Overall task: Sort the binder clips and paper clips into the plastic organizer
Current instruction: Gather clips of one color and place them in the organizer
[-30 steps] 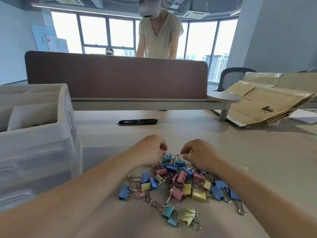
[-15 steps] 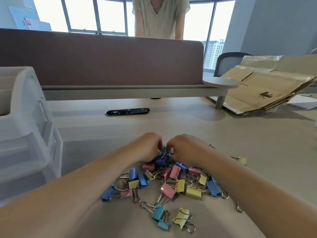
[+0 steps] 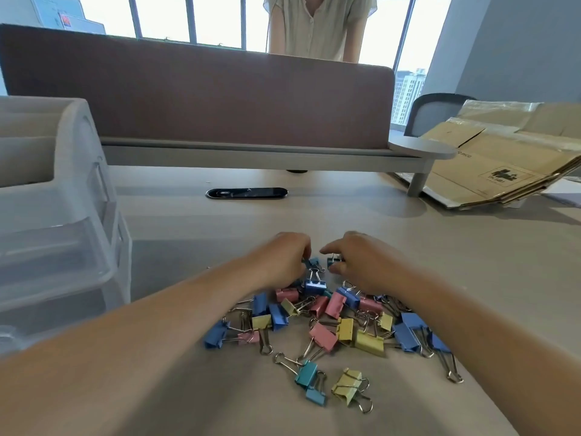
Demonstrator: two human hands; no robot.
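Note:
A heap of coloured binder clips (image 3: 330, 322), blue, pink, yellow and teal, lies on the beige desk in front of me. At the far edge of the heap my left hand (image 3: 283, 259) pinches a teal binder clip (image 3: 311, 264) with curled fingers. My right hand (image 3: 361, 259) pinches another teal binder clip (image 3: 332, 262) a little to its right. The two hands are a small gap apart. The clear plastic organizer (image 3: 63, 215) with stacked drawers stands at the left. No paper clips are visible.
A brown desk divider (image 3: 201, 99) on a grey rail crosses the back, with a person standing behind it. A black cable grommet (image 3: 246, 193) sits mid-desk. Flattened cardboard boxes (image 3: 503, 158) lean at the right, near a chair back.
Both hands had closed together over the far edge of the heap; now they have drawn slightly apart, each with a teal clip. The camera has tilted and come nearer.

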